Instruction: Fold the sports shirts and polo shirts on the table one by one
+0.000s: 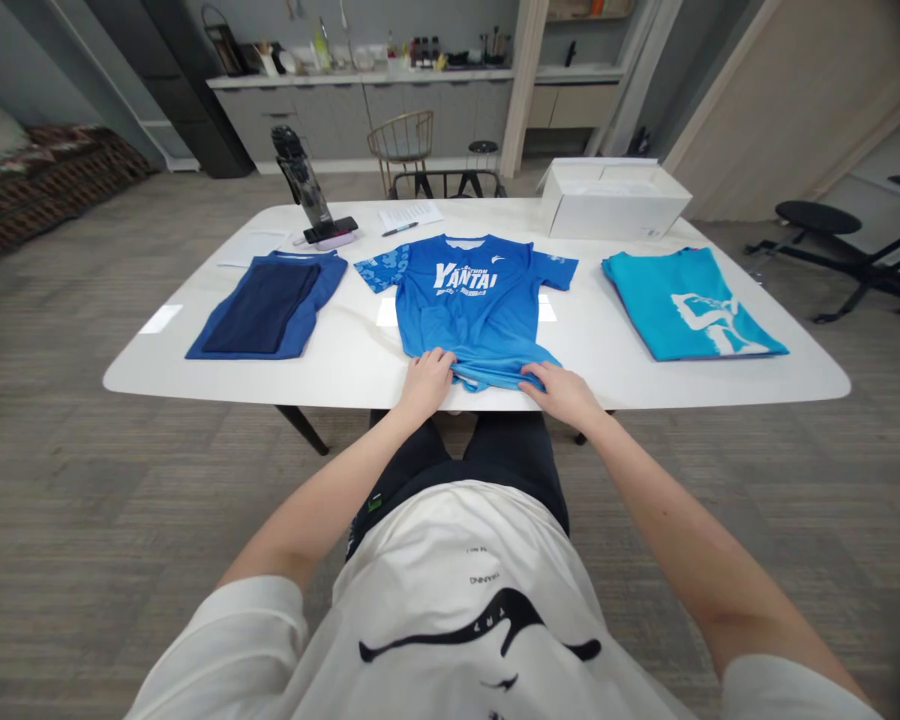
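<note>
A blue T-shirt (472,300) with white lettering lies face up on the white table, its collar pointing away from me and both sleeves spread. Its hem is bunched into folds close to the front edge. My left hand (427,382) grips the hem at the left, fingers curled over the cloth. At the right part of the same hem, my right hand (560,392) pinches the fabric between thumb and fingers. Folded dark blue garments (266,305) lie to the left. On the right rests a folded turquoise shirt (690,305) with a white print.
A white box (615,200) stands at the table's (375,385) back right. An upright handheld vacuum (307,185), a pen (400,229) and paper (420,212) are at the back left. Beyond are a chair (403,140), a kitchen counter (360,76) and a black stool (817,216).
</note>
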`<state>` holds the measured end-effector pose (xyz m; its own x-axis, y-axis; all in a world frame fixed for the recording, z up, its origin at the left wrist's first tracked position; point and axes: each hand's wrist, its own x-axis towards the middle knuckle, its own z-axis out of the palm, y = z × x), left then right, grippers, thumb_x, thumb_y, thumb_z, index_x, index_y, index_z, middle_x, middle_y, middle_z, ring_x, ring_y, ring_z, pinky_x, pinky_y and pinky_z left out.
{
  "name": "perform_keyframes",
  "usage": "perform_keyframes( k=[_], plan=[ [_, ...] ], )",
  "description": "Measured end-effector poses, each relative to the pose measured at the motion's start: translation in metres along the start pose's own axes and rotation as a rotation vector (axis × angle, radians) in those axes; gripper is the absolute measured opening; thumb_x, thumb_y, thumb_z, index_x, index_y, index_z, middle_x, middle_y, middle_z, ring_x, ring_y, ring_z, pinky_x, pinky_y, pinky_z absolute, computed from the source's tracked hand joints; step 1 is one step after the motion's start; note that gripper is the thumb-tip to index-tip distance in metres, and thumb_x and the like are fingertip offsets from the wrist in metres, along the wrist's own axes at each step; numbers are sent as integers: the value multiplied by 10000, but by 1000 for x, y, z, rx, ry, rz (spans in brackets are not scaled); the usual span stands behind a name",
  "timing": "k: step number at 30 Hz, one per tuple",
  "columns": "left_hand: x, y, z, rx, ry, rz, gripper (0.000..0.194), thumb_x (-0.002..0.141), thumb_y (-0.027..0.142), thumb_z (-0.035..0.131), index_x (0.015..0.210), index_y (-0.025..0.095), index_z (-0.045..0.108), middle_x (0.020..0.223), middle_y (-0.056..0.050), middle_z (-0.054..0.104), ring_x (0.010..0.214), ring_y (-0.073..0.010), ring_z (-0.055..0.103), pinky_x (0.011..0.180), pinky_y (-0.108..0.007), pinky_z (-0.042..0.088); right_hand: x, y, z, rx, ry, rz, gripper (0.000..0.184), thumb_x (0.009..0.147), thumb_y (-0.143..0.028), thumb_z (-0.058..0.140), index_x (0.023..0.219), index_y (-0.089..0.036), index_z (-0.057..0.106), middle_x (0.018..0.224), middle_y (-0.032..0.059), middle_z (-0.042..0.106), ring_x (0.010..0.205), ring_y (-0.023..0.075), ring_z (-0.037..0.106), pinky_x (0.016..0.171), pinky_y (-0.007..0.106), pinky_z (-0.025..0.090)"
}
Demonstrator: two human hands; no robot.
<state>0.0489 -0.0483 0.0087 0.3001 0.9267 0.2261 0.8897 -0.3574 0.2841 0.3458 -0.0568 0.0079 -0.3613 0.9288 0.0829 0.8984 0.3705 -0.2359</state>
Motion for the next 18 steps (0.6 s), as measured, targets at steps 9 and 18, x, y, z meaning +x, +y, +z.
perform_keyframes(
  k=[9,18],
  plan=[
    [16,-20,1,219,113,-39,300,985,132,392,1154,214,626,1153,-144,628,1102,-310,571,895,-435,466,3,3,-1,17,29,7,247,1014,-362,452,1055,-224,653,1036,118,725,966,304,673,838,406,505],
    [12,-63,-47,169,225,-97,354,924,84,418,1137,233,659,1148,-108,676,1098,-274,601,902,-386,500,-3,26,-34,70,123,120,247,968,-378,487,1060,-236,667,961,96,747,888,286,694,810,384,500]
  ],
)
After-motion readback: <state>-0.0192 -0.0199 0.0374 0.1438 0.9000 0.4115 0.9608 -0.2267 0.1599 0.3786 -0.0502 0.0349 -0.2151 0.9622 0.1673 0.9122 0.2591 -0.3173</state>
